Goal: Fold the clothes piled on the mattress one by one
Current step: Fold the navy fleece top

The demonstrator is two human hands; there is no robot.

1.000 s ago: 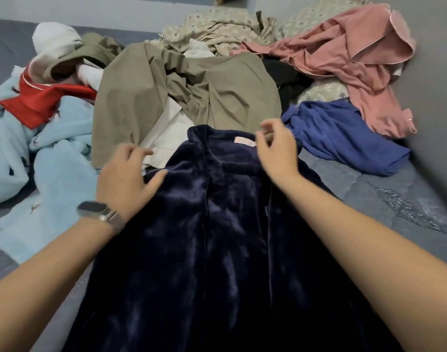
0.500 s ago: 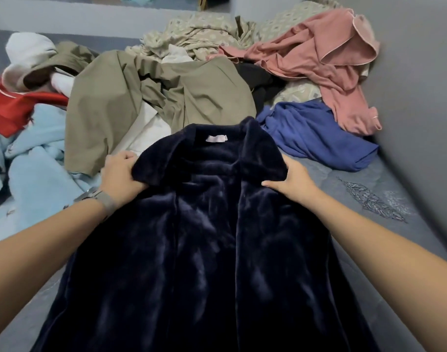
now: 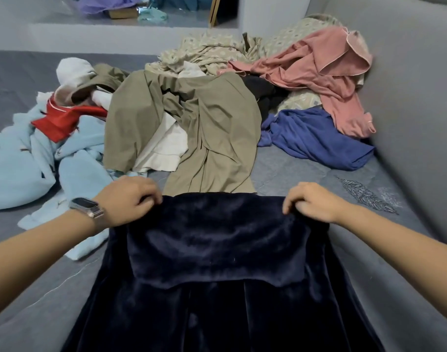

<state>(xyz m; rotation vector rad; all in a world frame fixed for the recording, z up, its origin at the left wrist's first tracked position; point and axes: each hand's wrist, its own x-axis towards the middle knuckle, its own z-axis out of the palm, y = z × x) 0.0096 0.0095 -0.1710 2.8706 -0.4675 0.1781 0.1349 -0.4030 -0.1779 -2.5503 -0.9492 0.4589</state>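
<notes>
Progress: early. Left hand [image 3: 127,199] and right hand [image 3: 312,200] each grip the navy velvet garment [image 3: 217,262] at its first fold; beyond them, the clothes pile [image 3: 186,123] lies unfolded.

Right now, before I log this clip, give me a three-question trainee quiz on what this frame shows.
1. True or false: both the left hand and the right hand grip the navy velvet garment.
2. Which garment lies just beyond the navy one's far edge? A) red garment B) olive garment C) pink garment
3. Fill in: the watch is on the ___ wrist.

Key: 1 true; 2 B; 3 left.
</notes>
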